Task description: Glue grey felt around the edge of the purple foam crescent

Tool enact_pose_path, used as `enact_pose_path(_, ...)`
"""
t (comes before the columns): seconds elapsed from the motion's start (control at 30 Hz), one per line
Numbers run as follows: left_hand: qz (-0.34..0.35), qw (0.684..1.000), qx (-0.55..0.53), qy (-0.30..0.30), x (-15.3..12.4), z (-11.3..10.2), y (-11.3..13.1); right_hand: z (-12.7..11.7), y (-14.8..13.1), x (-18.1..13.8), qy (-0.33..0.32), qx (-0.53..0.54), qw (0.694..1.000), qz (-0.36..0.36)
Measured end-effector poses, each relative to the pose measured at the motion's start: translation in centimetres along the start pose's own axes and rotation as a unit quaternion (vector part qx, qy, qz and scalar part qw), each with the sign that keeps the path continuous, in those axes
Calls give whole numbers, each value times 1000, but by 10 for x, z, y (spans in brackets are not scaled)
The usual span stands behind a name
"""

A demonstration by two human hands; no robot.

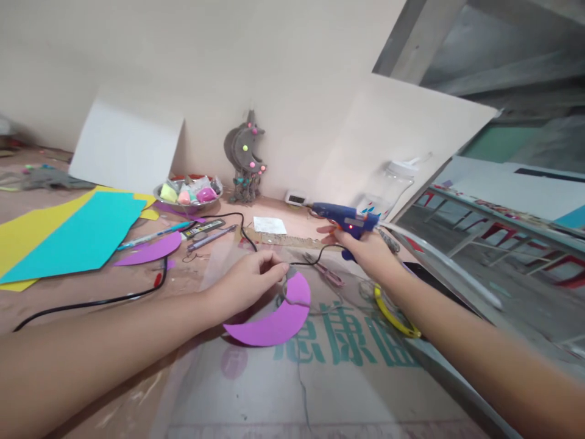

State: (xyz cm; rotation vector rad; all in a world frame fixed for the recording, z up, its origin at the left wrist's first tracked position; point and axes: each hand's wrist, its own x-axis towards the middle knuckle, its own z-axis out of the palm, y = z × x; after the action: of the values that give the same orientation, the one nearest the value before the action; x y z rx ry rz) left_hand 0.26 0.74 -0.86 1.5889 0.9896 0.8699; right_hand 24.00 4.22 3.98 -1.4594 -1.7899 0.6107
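My right hand grips a blue hot glue gun with a red light on its side, nozzle pointing left, held above the table. Its black cord runs left across the table. My left hand is closed with its fingertips pinched at the upper tip of a purple paper crescent that lies flat on a sheet of cardboard with green printed characters. What the fingers pinch there is too small to make out.
Teal paper and yellow paper lie at the left, with another purple crescent, pens and a metal bowl of coloured lumps. A grey moon decoration leans on the wall. A yellow ring and clear bottle are right.
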Motion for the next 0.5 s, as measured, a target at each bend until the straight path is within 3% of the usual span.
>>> enact_pose_path(0.13, 17, 1000, -2, 12, 1, 0, -2, -5, 0, -52, 38, 5, 999, -6)
enact_pose_path(0.27, 16, 1000, 20, 17, 1, -1, 2, -4, 7, -77, 19, -68, 998, 2)
enact_pose_path(0.5, 33, 996, 76, 18, -1, -3, 3, 10, 4, -89, -121, -9, 992, -30)
